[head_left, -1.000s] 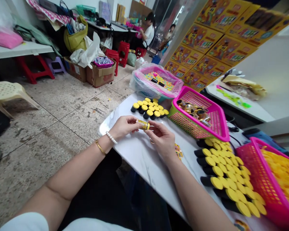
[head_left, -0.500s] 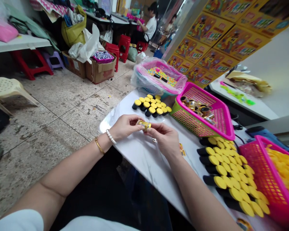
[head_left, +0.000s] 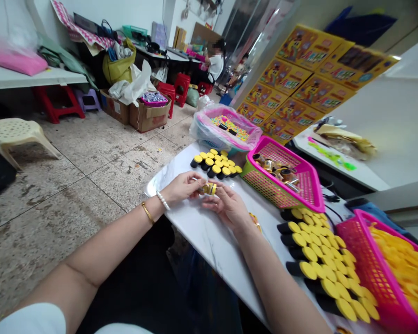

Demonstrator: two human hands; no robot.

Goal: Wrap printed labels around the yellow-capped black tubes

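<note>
In front of me, over the near edge of the white table [head_left: 209,234], I see a small cylinder [head_left: 209,188] with a shiny gold printed wrap and a yellow end. My left hand [head_left: 184,188] pinches its left part between thumb and fingers. At the yellow end, the thumb and forefinger of my right hand [head_left: 230,206] touch it, while the lower fingers stretch out beneath. Behind the hands stands a cluster of black cylinders with yellow tops [head_left: 216,162]. A larger group of black cylinders with yellow tops [head_left: 320,255] lies to the right of my right forearm.
A pink and green basket [head_left: 282,174] holds wrapped gold pieces. Behind it, a plastic-lined basket [head_left: 212,139] contains colourful beads. A pink basket [head_left: 372,260] of yellow parts stands at right. Yellow printed boxes [head_left: 292,88] are stacked behind. Another person [head_left: 216,65] sits farther away.
My right hand has loosened, its lower fingers now stretched out below the cylinder. The cylinder's yellow end has turned slightly. The whole view has shifted a little.
</note>
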